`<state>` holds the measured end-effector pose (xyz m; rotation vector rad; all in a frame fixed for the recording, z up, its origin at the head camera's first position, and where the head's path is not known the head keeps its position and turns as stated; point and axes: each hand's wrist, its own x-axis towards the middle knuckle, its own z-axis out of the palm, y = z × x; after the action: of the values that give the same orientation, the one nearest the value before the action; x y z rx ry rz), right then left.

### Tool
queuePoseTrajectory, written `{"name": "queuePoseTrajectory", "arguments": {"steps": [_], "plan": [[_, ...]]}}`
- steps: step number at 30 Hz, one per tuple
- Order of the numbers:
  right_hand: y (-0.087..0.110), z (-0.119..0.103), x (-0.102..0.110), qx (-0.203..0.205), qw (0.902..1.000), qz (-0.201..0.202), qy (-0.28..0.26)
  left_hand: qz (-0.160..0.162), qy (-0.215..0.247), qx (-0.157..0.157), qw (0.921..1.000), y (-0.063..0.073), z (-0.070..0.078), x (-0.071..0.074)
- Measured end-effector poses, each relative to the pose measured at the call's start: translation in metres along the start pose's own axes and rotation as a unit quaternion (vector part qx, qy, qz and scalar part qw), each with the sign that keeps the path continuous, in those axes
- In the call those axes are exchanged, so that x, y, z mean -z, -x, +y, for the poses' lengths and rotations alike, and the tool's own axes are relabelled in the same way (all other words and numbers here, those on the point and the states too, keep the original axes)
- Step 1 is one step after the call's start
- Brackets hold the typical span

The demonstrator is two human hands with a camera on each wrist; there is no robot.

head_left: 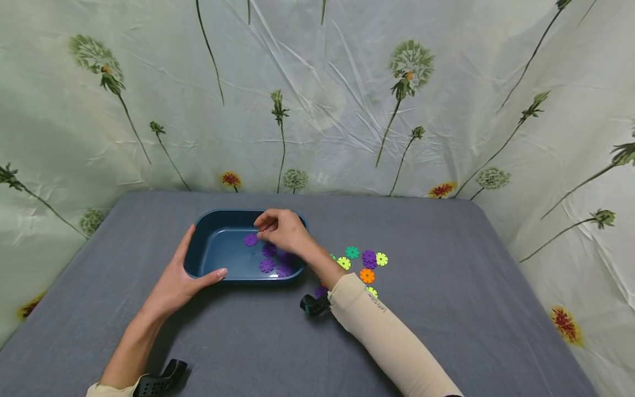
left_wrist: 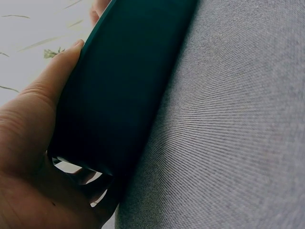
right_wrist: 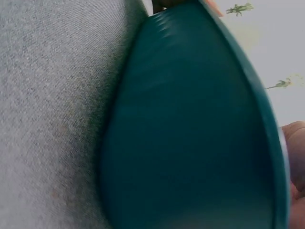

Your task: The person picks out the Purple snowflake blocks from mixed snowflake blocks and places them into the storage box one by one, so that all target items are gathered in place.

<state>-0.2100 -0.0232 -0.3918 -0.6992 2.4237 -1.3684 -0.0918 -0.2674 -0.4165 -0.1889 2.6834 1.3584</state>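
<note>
A blue plastic tray (head_left: 213, 255) with rounded corners stands on the table. My left hand (head_left: 177, 284) grips its left end, thumb over the front rim, fingers around the end wall. The left wrist view shows this hand (left_wrist: 35, 148) against the tray's dark outer wall (left_wrist: 112, 90). Over the tray's right half reaches my right hand (head_left: 285, 231), fingers bent, its fingertips beside a purple notched disc (head_left: 250, 240). Whether they pinch the disc is unclear. Several more purple discs (head_left: 267, 266) lie inside. In the right wrist view the tray wall (right_wrist: 190, 124) hides most of the hand.
Right of the tray, near my right forearm, lie loose notched discs: a green one (head_left: 352, 252), an orange one (head_left: 367, 275), a yellow one (head_left: 381, 259) and purple ones (head_left: 369, 257). The forearm partly covers others. A grey cloth (head_left: 446, 309) covers the table; a flowered curtain (head_left: 337, 110) hangs behind.
</note>
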Motion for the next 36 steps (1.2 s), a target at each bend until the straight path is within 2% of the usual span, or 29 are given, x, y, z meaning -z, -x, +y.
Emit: {"name": "queuePoseTrajectory", "arguments": {"steps": [8, 17, 27, 32, 36], "plan": [[0.015, -0.002, 0.013, 0.034, 0.9994, -0.008, -0.003, -0.002, -0.006, 0.001, 1.0000, -0.003, 0.000, -0.001], [0.036, 0.006, 0.031, 0.042, 0.9987, -0.006, -0.027, -0.007, -0.007, -0.009, 0.9999, -0.001, -0.003, 0.000], [0.054, 0.009, 0.042, 0.053, 0.9971, -0.033, -0.042, 0.001, 0.001, -0.007, 1.0000, 0.004, -0.005, 0.004], [0.064, 0.013, 0.049, 0.061, 0.9948, -0.036, -0.072, -0.002, -0.017, -0.001, 0.9998, 0.001, -0.004, 0.004], [0.075, 0.021, 0.057, 0.060, 0.9939, -0.033, -0.087, -0.004, -0.016, -0.007, 0.9998, -0.001, -0.001, 0.003]]}}
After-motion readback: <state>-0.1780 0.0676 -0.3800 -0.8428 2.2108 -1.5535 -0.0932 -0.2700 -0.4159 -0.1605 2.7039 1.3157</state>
